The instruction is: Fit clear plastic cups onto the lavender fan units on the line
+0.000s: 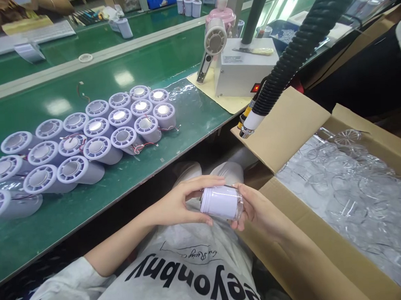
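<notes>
Over my lap, a lavender cylindrical housing (220, 203) lies on its side between my two hands. My left hand (186, 202) grips its left end, thumb below and fingers on top. Around the right end, my right hand (249, 208) closes on a clear plastic cover (239, 204) that sits over the housing. Rows of similar lavender housings (97, 147) with round metallic discs stand on the green bench (135, 189) to the left; red wires show on some of them.
An open cardboard box (302, 234) of clear plastic covers (353, 191) is at my right. A black corrugated hose (292, 51) hangs above its flap. On the bench are a handheld fan (213, 42) and a grey box-shaped device (246, 69) with a lit red switch. Another person's arm shows at top left.
</notes>
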Motion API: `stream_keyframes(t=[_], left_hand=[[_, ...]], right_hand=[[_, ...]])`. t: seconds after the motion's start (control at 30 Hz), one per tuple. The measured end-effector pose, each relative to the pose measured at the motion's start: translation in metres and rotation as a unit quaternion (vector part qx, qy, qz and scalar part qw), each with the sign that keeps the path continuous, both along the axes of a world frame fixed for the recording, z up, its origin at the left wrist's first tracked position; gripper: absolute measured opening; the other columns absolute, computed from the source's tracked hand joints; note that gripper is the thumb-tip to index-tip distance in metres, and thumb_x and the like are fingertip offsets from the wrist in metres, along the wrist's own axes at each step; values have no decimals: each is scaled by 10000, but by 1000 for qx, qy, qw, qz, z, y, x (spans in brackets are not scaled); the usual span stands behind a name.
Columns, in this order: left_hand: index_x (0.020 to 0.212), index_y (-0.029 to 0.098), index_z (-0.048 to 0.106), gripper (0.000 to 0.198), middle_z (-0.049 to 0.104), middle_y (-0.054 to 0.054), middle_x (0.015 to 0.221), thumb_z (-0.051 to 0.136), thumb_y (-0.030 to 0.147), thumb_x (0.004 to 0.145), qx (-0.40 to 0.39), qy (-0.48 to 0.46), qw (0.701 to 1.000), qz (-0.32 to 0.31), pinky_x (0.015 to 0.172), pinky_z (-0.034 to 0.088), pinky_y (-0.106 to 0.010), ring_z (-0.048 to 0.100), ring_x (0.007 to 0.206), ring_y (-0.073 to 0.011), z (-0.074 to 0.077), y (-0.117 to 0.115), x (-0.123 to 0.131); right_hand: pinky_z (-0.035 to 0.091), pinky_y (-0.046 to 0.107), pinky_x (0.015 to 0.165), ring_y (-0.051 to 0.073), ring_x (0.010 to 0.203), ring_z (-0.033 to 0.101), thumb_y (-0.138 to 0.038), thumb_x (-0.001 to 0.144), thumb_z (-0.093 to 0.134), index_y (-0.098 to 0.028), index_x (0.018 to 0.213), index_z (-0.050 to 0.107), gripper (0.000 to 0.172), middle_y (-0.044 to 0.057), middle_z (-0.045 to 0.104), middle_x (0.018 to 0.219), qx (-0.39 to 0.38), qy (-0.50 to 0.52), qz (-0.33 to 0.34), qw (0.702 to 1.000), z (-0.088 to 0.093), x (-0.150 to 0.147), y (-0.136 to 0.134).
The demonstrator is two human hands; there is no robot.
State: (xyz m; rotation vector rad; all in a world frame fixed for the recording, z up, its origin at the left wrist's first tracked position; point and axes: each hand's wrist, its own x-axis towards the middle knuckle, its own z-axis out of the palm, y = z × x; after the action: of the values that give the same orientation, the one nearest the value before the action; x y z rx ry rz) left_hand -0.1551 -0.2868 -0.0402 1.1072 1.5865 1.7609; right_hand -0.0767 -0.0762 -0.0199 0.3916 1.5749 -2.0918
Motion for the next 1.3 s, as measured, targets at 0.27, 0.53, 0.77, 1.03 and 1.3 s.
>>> stream_keyframes(t=[0.27, 0.53, 0.77, 1.03, 1.3], left_hand=[[1318, 387, 534, 776, 486, -35, 1432, 819, 106, 654, -1, -20, 1000, 12, 1048, 454, -362, 429, 1343, -251, -1, -2, 5], [1392, 284, 463, 912, 465, -132, 1451, 856, 109, 588, -8, -126, 992, -24, 1112, 368, -459, 484, 1304, -295, -13, 39, -46], [1335, 184, 529, 811, 494, -160, 1418, 856, 127, 596, 19, -124, 988, -95, 1119, 335, -472, 490, 1293, -312, -13, 100, -113], [1306, 178, 531, 794, 586, -138, 1298, 871, 184, 589, -36, -123, 990, -62, 1072, 378, -445, 546, 1212, -286, -14, 85, -113], [1241, 224, 546, 695, 542, -103, 1291, 848, 145, 620, -26, -85, 995, -40, 1002, 448, -380, 562, 1146, -227, -10, 61, -87]], right_hand=[[467, 125, 396, 96, 440, 617, -711, 805, 528, -96, 803, 684, 634, 86, 688, 627, -85, -77, 35, 993, -1, 1, -5], [427, 130, 366, 102, 415, 575, -497, 995, 269, -85, 897, 642, 565, 92, 657, 579, -128, -58, -115, 983, -33, -29, 14], [334, 105, 316, 75, 415, 523, -411, 1021, 145, -113, 909, 596, 552, 40, 604, 579, -132, 7, -218, 967, -49, -83, 42], [350, 118, 336, 91, 457, 558, -419, 1019, 209, -121, 939, 603, 500, 56, 627, 621, -135, 21, -185, 973, -49, -87, 40], [285, 92, 300, 45, 305, 455, -500, 1012, 96, -119, 822, 560, 630, 41, 580, 496, -92, -37, -98, 990, -30, -68, 27]])
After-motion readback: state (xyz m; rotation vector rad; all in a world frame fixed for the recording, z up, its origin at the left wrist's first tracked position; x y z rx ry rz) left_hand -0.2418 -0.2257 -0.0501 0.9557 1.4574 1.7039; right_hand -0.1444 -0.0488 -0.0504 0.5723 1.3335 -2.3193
